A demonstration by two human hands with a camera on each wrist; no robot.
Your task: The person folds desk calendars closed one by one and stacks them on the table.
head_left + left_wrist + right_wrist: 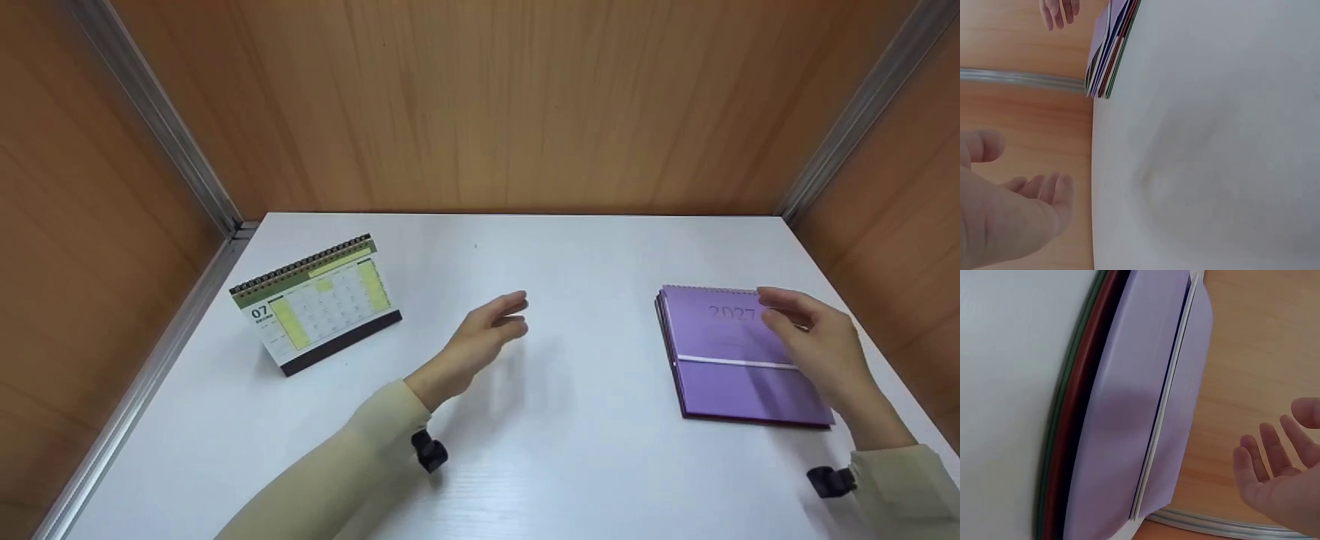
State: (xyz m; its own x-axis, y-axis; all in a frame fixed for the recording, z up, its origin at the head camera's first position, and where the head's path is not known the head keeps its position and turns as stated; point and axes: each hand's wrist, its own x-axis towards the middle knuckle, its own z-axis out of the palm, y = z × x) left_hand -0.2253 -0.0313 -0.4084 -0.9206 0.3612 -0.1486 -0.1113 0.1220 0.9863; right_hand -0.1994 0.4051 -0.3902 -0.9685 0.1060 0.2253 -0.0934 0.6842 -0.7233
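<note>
A stack of spiral-bound desk calendars lies on the right of the white table, its purple top cover (pixel 727 390) marked 2027. A white band (pixel 720 361) runs across that cover. My right hand (pixel 825 345) hovers over the stack's right side, fingers loosely bent and holding nothing. In the right wrist view, red (pixel 1075 399) and green (pixel 1055 422) layers show beneath the purple cover (pixel 1123 399). My left hand (pixel 480 337) hangs above the middle of the table, relaxed, with nothing in it. To its left a green and white desk calendar (pixel 326 307) stands propped up, showing 07.
Wood-grain panels enclose the table (pixel 585 480) at the back (pixel 495 105) and on both sides, with metal strips (pixel 165 112) at the corners. A small black device (pixel 430 450) sits at the left wrist, another (pixel 831 481) at the right.
</note>
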